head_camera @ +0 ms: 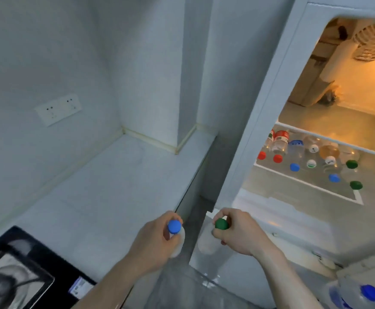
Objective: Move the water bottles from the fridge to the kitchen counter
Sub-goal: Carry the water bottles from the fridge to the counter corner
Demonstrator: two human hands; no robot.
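Your left hand (157, 236) grips a clear bottle with a blue cap (174, 226), fingers curled round its neck just under the cap, the body hanging down below your palm. Just to its right, your right hand (235, 233) grips a second clear bottle, the one with the green cap (221, 224), in the same way by the neck. The two bottles hang near each other but apart, over the dark gap between the counter and the fridge.

To the left of your left hand and beyond it lies the white kitchen counter (106, 186), running into a wall corner with a socket plate (58, 109) above. A black-edged induction hob (14, 270) sits down-left of that hand.

Beyond your right hand and up to its right, the open fridge (271, 108) glows yellow. More bottles (304, 157) stand on a lower shelf there, with red, blue, white and green caps. Down-right of your right hand another blue-capped bottle (369, 293) stands at the frame's edge.
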